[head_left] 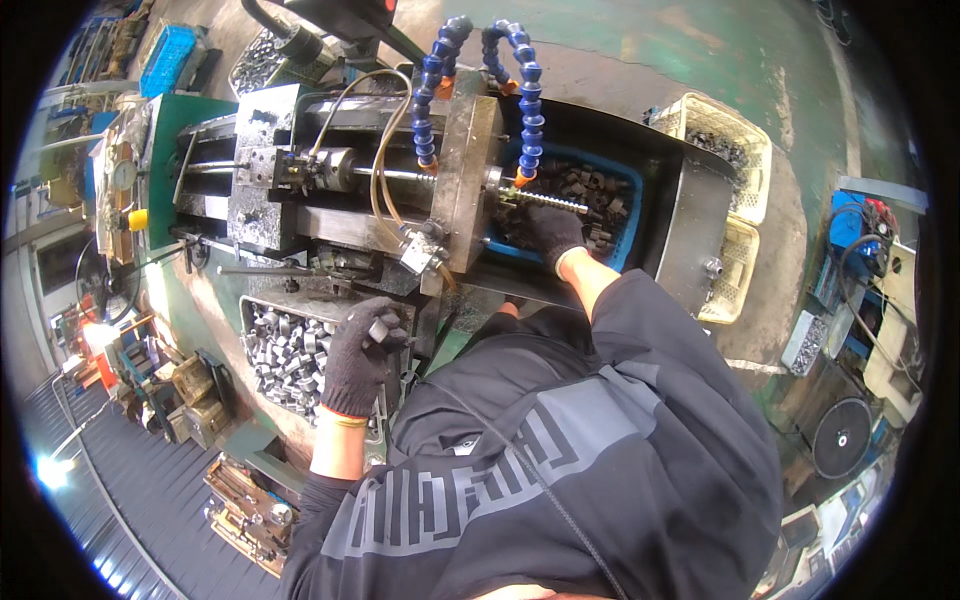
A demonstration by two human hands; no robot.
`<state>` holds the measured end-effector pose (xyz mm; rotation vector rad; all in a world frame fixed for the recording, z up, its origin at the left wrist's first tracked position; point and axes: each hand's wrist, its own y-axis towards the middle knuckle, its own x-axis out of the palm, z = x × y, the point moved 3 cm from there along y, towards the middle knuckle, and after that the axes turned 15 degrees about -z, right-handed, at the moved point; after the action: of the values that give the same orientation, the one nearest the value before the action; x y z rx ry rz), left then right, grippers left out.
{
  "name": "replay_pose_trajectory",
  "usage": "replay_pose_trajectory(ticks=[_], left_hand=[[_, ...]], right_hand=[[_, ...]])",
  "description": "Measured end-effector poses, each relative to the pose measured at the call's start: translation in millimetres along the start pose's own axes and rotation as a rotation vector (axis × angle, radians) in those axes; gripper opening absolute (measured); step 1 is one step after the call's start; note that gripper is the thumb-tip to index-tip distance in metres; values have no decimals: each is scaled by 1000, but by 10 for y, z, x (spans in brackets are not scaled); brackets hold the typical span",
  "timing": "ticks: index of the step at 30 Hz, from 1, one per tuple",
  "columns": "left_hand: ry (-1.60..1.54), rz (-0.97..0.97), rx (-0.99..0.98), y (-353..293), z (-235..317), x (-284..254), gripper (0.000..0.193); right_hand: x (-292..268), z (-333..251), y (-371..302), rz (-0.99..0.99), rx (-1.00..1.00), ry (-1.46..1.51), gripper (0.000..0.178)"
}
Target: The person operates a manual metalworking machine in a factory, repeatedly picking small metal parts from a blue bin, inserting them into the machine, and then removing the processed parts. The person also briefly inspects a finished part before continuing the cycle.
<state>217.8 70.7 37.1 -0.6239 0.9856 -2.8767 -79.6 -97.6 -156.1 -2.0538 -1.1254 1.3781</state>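
My left hand [356,362], in a black knit glove, is raised over a tray [247,325] of small grey metal pieces. Its fingers are closed around a small blocky metal part [378,330]. Reaching forward, my right hand [553,235], also gloved in black, is at a toothed metal rod [555,203] that sticks out of the machine's upright plate [468,180]. The dark fingers blend into the dark parts behind, so their grip is unclear. Under the rod is a blue bin [634,205] holding dark metal pieces.
Two blue segmented coolant hoses [530,105] arch over the plate, their orange nozzles near the rod. A valve block [424,252] with a looping tube sits at the plate's near side. Cream crates [757,185] stand at the right. A dial gauge [123,175] is at far left.
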Motion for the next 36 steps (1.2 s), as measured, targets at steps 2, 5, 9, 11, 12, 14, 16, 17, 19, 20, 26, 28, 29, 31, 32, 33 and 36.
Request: replay_pose_trajectory(ticks=[2, 5, 9, 11, 12, 14, 16, 17, 19, 20, 26, 28, 29, 31, 32, 33, 36], left_hand=[[255, -10, 23, 168, 111, 27, 37], [518, 31, 28, 367, 394, 367, 51], [1286, -62, 207, 596, 643, 620, 75], [1539, -104, 113, 674, 817, 868, 79], [1638, -110, 19, 727, 831, 902, 82], [1722, -149, 128, 803, 836, 1007, 75], [1732, -138, 135, 845, 817, 1055, 73], [1749, -142, 136, 877, 803, 1067, 70], [1760, -130, 105, 886, 791, 1124, 60], [1761, -121, 88, 893, 768, 1145, 55], [1642, -57, 136, 732, 616, 992, 49], [1523, -63, 223, 688, 547, 834, 54], [1323, -46, 91, 705, 495, 750, 50], [893, -59, 44, 656, 449, 824, 44], [673, -50, 21, 590, 387, 861, 41], [437, -42, 2, 506, 329, 935, 39], [1113, -194, 361, 298, 262, 1266, 44]], right_hand=[[159, 181, -89, 12, 113, 137, 41], [395, 664, -408, 274, 62, 149, 37], [110, 1471, -1140, 341, 226, 110, 33], [77, 2112, -1448, 375, 311, -12, 38], [-10, 2288, -1615, 319, 397, -64, 32], [-163, 2593, -1969, 220, 539, -112, 24], [-106, 3035, -2118, 164, 695, -95, 25], [-93, 3142, -2195, 201, 731, -70, 26], [-69, 3310, -2308, 277, 803, -26, 29], [-148, 3204, -2305, 346, 663, 44, 32], [-333, 2169, -1521, 606, -45, 19, 56], [-666, 1535, -1460, 301, -57, 59, 61], [-659, 1436, -1294, 248, -60, 18, 60], [-516, 1301, -919, 198, -64, -22, 54], [-479, 1166, -770, 215, -103, -19, 46], [-515, 988, -686, 162, -76, -14, 44], [-519, 577, -408, 110, -135, 27, 42]])
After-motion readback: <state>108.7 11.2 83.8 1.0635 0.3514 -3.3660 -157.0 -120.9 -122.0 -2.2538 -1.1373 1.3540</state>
